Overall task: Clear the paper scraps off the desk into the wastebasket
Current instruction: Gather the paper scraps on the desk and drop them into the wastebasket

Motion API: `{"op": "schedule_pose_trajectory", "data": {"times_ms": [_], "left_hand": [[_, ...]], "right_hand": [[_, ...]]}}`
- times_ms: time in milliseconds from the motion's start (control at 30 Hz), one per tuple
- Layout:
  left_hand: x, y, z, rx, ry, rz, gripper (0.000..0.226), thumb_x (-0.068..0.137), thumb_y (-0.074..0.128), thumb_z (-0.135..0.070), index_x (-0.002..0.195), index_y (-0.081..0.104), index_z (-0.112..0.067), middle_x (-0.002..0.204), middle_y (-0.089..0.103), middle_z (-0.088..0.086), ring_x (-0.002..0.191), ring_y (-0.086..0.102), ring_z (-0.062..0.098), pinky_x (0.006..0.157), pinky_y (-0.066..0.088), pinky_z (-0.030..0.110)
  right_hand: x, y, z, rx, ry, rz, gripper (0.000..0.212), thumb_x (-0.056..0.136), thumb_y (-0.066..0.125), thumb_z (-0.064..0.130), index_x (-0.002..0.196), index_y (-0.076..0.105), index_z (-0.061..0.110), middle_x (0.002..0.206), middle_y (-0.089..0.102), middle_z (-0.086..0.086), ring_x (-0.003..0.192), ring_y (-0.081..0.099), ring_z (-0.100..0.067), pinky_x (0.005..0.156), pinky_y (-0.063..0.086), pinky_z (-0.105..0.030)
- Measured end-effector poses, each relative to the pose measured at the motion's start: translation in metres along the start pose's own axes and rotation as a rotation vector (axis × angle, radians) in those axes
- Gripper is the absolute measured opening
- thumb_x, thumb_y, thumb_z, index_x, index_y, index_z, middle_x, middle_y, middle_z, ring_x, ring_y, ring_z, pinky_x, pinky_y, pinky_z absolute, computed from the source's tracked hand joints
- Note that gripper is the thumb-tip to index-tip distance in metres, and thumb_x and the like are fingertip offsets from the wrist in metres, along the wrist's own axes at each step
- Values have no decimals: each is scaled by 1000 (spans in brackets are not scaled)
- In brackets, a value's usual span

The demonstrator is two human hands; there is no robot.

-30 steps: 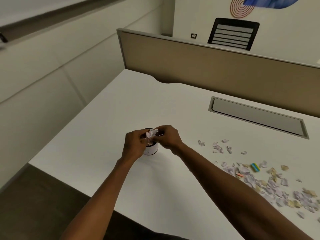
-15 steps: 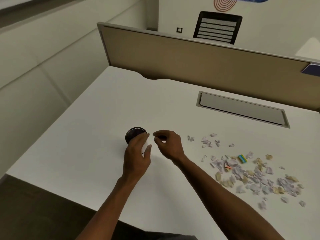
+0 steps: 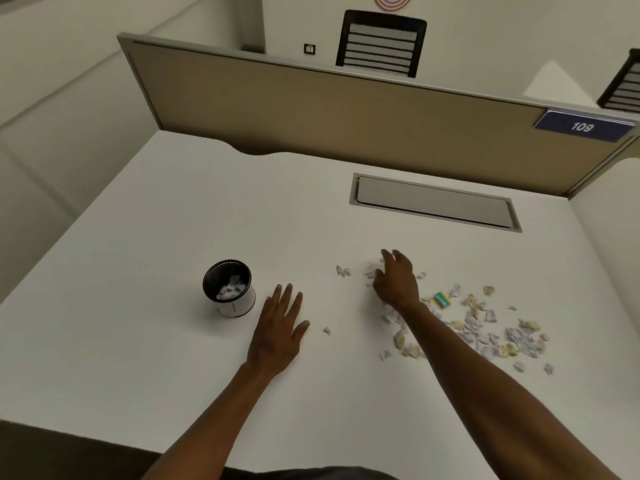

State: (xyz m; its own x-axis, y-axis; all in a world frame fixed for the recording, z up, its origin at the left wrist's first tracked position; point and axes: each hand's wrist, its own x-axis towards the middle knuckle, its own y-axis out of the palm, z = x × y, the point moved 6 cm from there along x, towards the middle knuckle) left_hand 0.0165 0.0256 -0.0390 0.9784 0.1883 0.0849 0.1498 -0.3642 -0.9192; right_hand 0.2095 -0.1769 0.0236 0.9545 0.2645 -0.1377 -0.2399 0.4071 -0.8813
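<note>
Your left hand (image 3: 277, 330) flat on the white desk (image 3: 173, 220), fingers spread, just right of the small wastebasket (image 3: 230, 289) holding scraps, your right hand (image 3: 396, 278) open-fingered over the paper scraps (image 3: 485, 327) scattered at right.

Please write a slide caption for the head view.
Right hand reaches paper scraps; left hand rests beside wastebasket.
</note>
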Motion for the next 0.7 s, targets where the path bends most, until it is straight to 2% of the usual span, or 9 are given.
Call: {"op": "schedule_pose_trajectory", "data": {"times_ms": [133, 233, 300, 400, 500, 600, 700], "left_hand": [[0, 11, 3, 46, -14, 33, 63, 104, 20, -50, 159, 20, -20, 168, 10, 3, 156, 1, 20, 127, 12, 42], [1, 12, 3, 35, -15, 32, 62, 104, 21, -49, 158, 23, -19, 168, 13, 3, 156, 4, 21, 126, 14, 43], [1, 11, 3, 11, -11, 25, 62, 103, 24, -48, 157, 27, -18, 167, 16, 4, 156, 7, 21, 126, 14, 44], [4, 10, 3, -7, -24, 8, 61, 103, 28, -48, 155, 34, -17, 165, 24, 6, 155, 13, 22, 125, 17, 44], [14, 9, -2, -72, -36, -7, 60, 102, 32, -46, 153, 38, -16, 162, 31, 7, 153, 20, 23, 124, 23, 45], [35, 7, -15, -134, -12, -12, 57, 103, 37, -42, 154, 36, -15, 163, 29, 6, 153, 20, 22, 124, 24, 41], [62, 3, -32, -163, 46, 6, 55, 105, 41, -35, 155, 32, -15, 165, 25, 5, 154, 16, 20, 125, 22, 39]], "right_hand": [[13, 2, -5, -98, -70, 107, 56, 102, 44, 21, 154, 28, 8, 162, 20, -22, 151, 16, -36, 121, 26, -45], [6, 14, -4, -127, -136, 163, 49, 101, 44, 22, 147, 39, 6, 153, 34, -23, 144, 29, -40, 113, 37, -43], [-8, 25, 1, -131, -185, 144, 44, 99, 47, 21, 140, 46, 5, 147, 40, -22, 137, 36, -40, 108, 38, -40], [-34, 42, 10, -87, -201, 126, 50, 100, 48, 22, 146, 41, 6, 155, 33, -22, 145, 27, -37, 118, 28, -40], [-60, 57, 21, -43, -212, 125, 52, 102, 44, 26, 150, 36, 9, 159, 29, -20, 149, 22, -34, 121, 26, -43], [-83, 63, 31, -19, -254, 107, 51, 102, 42, 27, 150, 36, 14, 158, 32, -15, 147, 29, -31, 119, 32, -42], [-82, 50, 28, 43, -215, 37, 48, 100, 44, 22, 147, 42, 16, 153, 42, -13, 140, 39, -30, 114, 39, -40]]}}
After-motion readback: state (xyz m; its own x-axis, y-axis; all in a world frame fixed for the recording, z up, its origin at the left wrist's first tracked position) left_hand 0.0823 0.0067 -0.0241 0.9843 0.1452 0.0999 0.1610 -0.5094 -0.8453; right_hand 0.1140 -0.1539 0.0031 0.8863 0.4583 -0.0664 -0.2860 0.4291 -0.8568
